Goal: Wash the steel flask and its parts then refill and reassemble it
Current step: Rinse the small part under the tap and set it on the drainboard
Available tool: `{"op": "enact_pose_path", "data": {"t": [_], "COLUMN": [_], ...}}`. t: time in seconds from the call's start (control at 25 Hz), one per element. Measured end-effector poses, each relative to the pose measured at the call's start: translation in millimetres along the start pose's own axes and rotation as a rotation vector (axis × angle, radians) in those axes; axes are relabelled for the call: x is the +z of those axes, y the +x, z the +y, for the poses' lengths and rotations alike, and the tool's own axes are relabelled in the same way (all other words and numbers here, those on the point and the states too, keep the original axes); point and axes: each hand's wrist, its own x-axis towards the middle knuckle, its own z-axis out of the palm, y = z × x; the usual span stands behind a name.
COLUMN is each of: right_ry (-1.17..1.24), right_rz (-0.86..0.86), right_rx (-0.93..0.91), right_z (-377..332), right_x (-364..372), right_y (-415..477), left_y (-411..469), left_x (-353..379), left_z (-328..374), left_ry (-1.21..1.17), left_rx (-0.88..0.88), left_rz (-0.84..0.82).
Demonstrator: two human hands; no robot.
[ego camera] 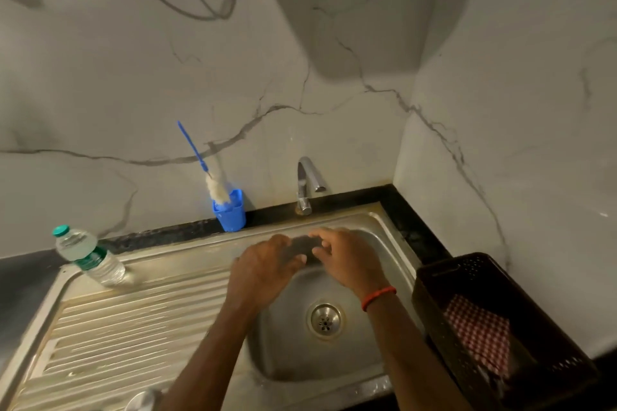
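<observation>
Two hands: the left hand (263, 272) and the right hand (347, 260) are hovering side by side over the far half of the sink (384, 233) basin, fingertips nearly meeting.
Grip: fingers of both are curling round a dark shape (302, 247) between them. It is smeared by blur, so I cannot tell what it is or whether either hand is really gripping it.
Flask: a rounded steel piece (143, 400) is lying on the drainboard (133, 327), nearer than the hands and left of the left forearm. It is cut by the frame edge, so flask or part cannot be told.
Wrist: a red band (379, 297) is sitting on the right wrist.
Drain: the strainer (325, 319) is showing between the two forearms.
Tap: the tap (309, 183) is standing just beyond the hands, spout pointing right.
Brush: a blue-handled brush (217, 185) is leaning in a blue cup (230, 212), beyond and left of the left hand.
Bottle: a water bottle (88, 257) is standing tilted, well left of the hands, at the drainboard's far corner.
Basket: a dark basket (444, 304) holding a checked cloth (477, 330) is sitting on the table right of the right forearm.
</observation>
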Motion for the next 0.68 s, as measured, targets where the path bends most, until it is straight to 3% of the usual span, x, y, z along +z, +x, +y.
{"op": "enact_pose_path", "data": {"t": [0.32,0.68], "right_ry": [-0.065,-0.048], "right_rz": [0.189,0.076], "right_rx": [0.157,0.626], "right_z": [68.3,165.4], "right_x": [-80.3,-96.0], "right_y": [-26.3,-102.2], "left_y": [17.2,18.7], "left_x": [32.9,85.9], "left_z": [76.7,139.7], "left_ry": [-0.199,-0.156], "left_rx": [0.261,0.42], "left_rz": [-0.047,-0.208]}}
